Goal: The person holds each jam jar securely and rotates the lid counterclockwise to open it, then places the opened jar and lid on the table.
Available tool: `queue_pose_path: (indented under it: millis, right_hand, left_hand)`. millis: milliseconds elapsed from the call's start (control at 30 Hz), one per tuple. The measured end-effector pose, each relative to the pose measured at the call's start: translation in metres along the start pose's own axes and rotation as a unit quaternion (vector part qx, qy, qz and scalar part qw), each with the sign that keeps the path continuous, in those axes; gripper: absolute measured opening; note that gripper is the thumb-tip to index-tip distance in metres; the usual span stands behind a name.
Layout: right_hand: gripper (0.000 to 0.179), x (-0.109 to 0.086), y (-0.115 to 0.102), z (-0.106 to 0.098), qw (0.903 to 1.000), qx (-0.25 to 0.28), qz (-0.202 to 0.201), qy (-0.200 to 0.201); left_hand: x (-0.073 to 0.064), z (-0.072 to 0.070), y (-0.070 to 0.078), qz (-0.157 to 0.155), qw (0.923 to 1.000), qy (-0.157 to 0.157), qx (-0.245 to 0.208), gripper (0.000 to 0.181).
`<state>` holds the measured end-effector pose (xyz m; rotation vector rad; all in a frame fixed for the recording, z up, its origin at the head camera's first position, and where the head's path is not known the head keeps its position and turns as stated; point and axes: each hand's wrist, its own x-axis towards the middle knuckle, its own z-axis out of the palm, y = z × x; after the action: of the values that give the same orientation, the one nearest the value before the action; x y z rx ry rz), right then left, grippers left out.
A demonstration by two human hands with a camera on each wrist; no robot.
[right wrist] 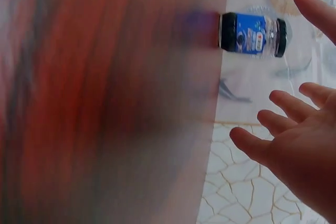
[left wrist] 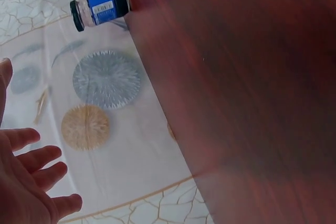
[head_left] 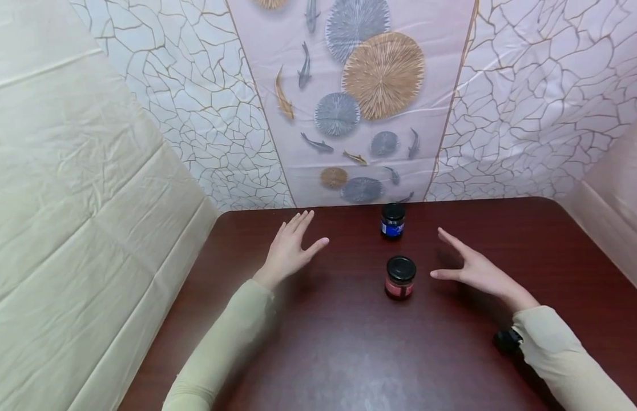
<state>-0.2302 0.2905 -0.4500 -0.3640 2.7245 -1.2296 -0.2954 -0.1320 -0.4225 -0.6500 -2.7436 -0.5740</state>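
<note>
Two black-lidded jars stand upright on the dark red table. The jar with the pink-red label [head_left: 399, 278] is nearer, and the jar with the blue label [head_left: 392, 221] is behind it, close to the back edge. My left hand [head_left: 290, 249] hovers to the left of both jars, fingers extended and thumb apart, holding nothing. My right hand [head_left: 472, 267] is to their right, thumb and fingers spread, touching neither jar. Both wrist views show the blue-labelled jar [left wrist: 105, 7] beyond the fingers; the right wrist view shows that jar [right wrist: 253, 34] too. The red-labelled jar is in neither wrist view.
The glossy dark red table [head_left: 329, 354] reaches back to a patterned cloth [head_left: 359, 154] with round and fish designs. Pale cloth [head_left: 92, 228] hangs along the left side, and more cloth [head_left: 619, 211] borders the right. A black device [head_left: 506, 341] sits by the right cuff.
</note>
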Motion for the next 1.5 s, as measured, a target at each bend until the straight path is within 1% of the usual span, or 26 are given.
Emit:
queue_pose_path:
  millis: [133, 267, 367, 567, 700, 900, 1200, 1500]
  right_hand:
    - [0.098, 0.000, -0.003, 0.010, 0.9988, 0.045, -0.009, -0.019]
    - [0.089, 0.001, -0.007, 0.019, 0.9950, 0.088, -0.018, -0.042]
    - [0.089, 0.003, -0.009, 0.027, 0.9922, 0.106, -0.026, -0.059]
    - [0.092, 0.007, -0.009, 0.040, 0.9860, 0.133, -0.038, -0.094]
    - [0.093, 0.008, -0.011, 0.044, 0.9854, 0.126, -0.046, -0.105]
    - [0.085, 0.012, -0.015, 0.049, 0.9826, 0.129, -0.066, -0.117]
    - [0.077, 0.015, -0.023, 0.055, 0.9849, 0.112, -0.058, -0.119]
    - [0.073, 0.018, -0.028, 0.059, 0.9894, 0.083, -0.053, -0.107]
  left_hand:
    - [-0.003, 0.004, 0.003, 0.005, 1.0000, -0.002, -0.001, 0.081]
    - [-0.005, 0.007, 0.005, 0.006, 1.0000, 0.000, 0.004, 0.080]
    - [-0.007, 0.010, 0.005, 0.004, 1.0000, -0.003, 0.002, 0.080]
    - [-0.009, 0.014, 0.005, 0.006, 0.9996, -0.013, -0.022, 0.079]
    - [-0.009, 0.016, 0.006, 0.010, 0.9994, -0.011, -0.031, 0.077]
    - [-0.007, 0.016, 0.011, 0.018, 0.9988, -0.019, -0.042, 0.074]
    - [-0.008, 0.017, 0.014, 0.013, 0.9981, -0.024, -0.056, 0.075]
    - [-0.011, 0.021, 0.020, 0.009, 0.9964, -0.033, -0.077, 0.077]
